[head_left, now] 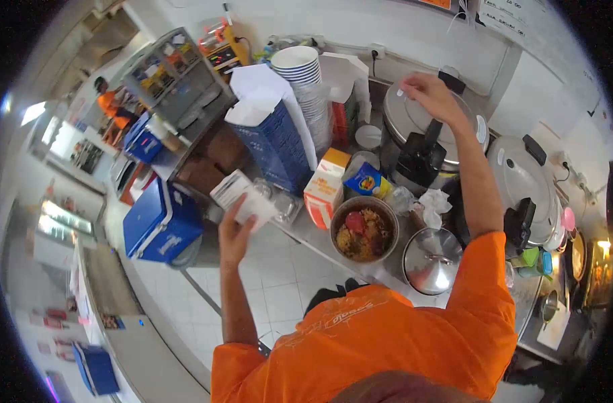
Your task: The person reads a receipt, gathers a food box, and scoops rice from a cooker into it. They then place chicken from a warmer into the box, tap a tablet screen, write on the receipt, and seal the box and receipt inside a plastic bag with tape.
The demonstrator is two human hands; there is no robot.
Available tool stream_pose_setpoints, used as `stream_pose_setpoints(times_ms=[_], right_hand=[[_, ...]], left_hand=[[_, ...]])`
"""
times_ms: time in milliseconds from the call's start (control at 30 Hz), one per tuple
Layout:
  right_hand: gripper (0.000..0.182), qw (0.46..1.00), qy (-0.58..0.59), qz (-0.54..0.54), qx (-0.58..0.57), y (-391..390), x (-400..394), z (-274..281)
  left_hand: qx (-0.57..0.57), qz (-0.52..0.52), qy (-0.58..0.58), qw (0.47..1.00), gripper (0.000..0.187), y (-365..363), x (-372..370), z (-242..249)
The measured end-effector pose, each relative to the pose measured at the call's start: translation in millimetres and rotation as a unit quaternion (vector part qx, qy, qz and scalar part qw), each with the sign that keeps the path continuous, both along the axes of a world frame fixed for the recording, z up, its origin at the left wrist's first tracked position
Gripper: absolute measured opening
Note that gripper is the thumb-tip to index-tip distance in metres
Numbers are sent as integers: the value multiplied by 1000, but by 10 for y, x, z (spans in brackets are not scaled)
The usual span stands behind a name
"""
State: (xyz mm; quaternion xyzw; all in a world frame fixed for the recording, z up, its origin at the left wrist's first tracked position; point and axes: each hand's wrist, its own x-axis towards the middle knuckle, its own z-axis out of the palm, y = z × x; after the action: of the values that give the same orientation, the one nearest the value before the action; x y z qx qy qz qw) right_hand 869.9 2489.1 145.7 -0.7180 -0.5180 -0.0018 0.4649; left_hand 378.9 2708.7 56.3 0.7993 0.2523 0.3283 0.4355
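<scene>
My left hand (236, 232) is closed on a flat white printed box (244, 196), held over the counter's front edge beside clear plastic cups (279, 201). My right hand (424, 91) is raised over the grey lid of a large cooker (404, 111); its fingers are bent, and what they hold, if anything, is too small to make out. Between my arms stand a metal pot of brown food (365, 228) with a red scoop in it, an orange and white carton (327, 188), a blue and yellow packet (367, 180) and a silver lidded pot (433, 262).
A tall blue box (269, 144) and stacked paper cups (298, 70) stand at the counter's back. A second cooker (528, 181) is at the right. Blue coolers (160, 218) are at the left. Another person in orange (109, 104) stands far off at the upper left.
</scene>
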Motion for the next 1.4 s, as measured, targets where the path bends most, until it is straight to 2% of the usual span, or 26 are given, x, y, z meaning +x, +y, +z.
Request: stream_pose_setpoints(times_ms=[67,133,200,233,333,367,400,467,500,533,567,633,667,700,733,767,800,900,1000,1033,1100,1167,1233,1267,1300,1400], right_hand=[[29,992,-52,-54,-101,664,336,64],[39,970,-85,-86,-212,1294,777,53],[45,969,-40,-120,-213,1924,1646,-351],[49,968,-14,-138,-211,2120,1905,-534],[62,947,163,-142,-237,2485,1420,-173],[66,938,168,-137,-270,2650,1483,-186],[70,928,171,-130,-303,2802,1577,-227],[76,917,176,-107,-341,3052,1661,-306],[79,917,178,-94,-345,3132,1617,-347],[81,917,178,-80,-349,3205,1648,-403],[81,898,202,-68,-386,3318,1915,-643],[76,892,208,-73,-395,3332,1700,-415],[75,889,208,-71,-401,3360,1584,-343],[72,885,240,-52,-396,3387,1664,-391],[69,877,274,-30,-393,3389,1777,-468],[63,873,308,-30,-377,3400,1868,-493],[57,867,342,-29,-362,3433,1987,-489],[55,902,222,-72,-364,3552,2397,-716],[67,912,-34,-75,-402,3704,2685,-1057],[79,897,-24,-52,-438,3781,2843,-1202],[79,889,42,-15,-456,3929,2916,-1405],[74,865,77,21,-495,4035,2961,-1494],[63,826,90,52,-554,3988,2981,-1499],[59,806,97,64,-581,3948,2966,-1493],[48,813,67,-30,-578,3862,2811,-1438],[40,811,-13,-27,-584,3726,2347,-983]], left_hand=[[-43,19,-8,999,48,600,-29,-26],[-55,47,15,997,47,1303,-159,-231],[-87,60,-10,994,46,1984,-283,-673],[-95,85,22,992,45,2303,-336,-870],[-47,92,100,990,45,3120,-285,-1000],[-21,87,120,989,45,3348,-252,-1020],[-97,73,81,989,45,3776,-272,-1266],[-76,64,99,990,46,4121,17,-1015],[-113,52,108,986,45,4407,151,-993],[-63,48,132,988,45,4438,392,-736],[-60,29,136,989,44,4710,537,-812],[-63,15,154,986,45,5170,871,-863],[-69,19,171,983,45,5286,1104,-854],[-18,-6,151,988,45,5330,1343,-819],[-19,-3,209,978,45,5346,1607,-705],[-7,-48,166,985,43,5579,1820,-954],[-37,-58,196,978,41,5547,2150,-808],[-10,-131,237,963,38,5532,3110,-681],[28,-272,191,943,38,5530,4048,-821],[40,-317,182,930,39,5434,4351,-786],[86,-364,155,914,43,5262,4843,-929],[135,-377,101,911,44,5079,5209,-1202],[193,-404,139,884,46,4983,5483,-1240],[170,-366,130,906,47,4930,5606,-1298],[149,-329,119,925,49,4883,5738,-1391],[163,-253,35,953,53,4952,6259,-1739]])
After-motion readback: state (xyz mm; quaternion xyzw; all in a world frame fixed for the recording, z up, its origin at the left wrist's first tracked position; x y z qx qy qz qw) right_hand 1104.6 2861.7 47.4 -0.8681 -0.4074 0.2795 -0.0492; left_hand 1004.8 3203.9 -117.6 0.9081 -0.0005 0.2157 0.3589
